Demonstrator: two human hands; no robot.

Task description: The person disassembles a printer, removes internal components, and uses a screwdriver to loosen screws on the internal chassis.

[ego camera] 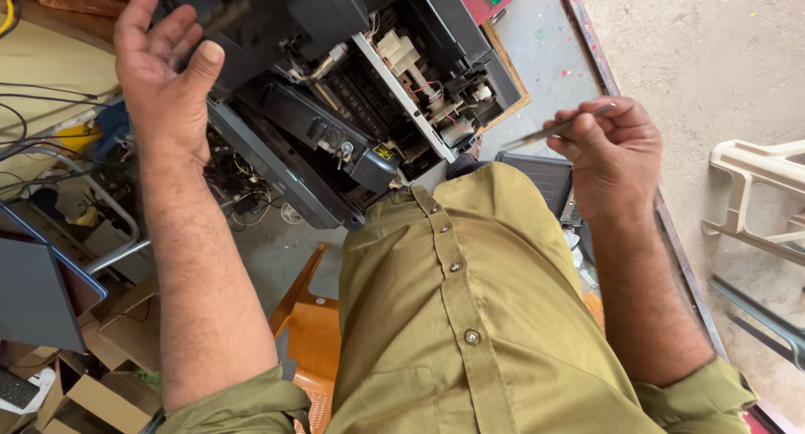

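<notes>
**Open printer, tool in hand**

The right hand (605, 153) is pinching a thin metal tool (555, 129) between thumb and fingertips, its tip pointing toward the printer (352, 107) lying just beyond it. The left hand (163, 69) is hanging released, palm up and fingers loosely spread, gripping nothing, right beside the printer's dark casing. The printer is sitting between the two hands with its cover off (white frame, wires and rollers showing). Below the wrists an olive shirt (453, 317) is filling the view, and an orange chair (310, 333) is showing under the left forearm. Cardboard boxes (92, 384) are lying near the left elbow.
</notes>
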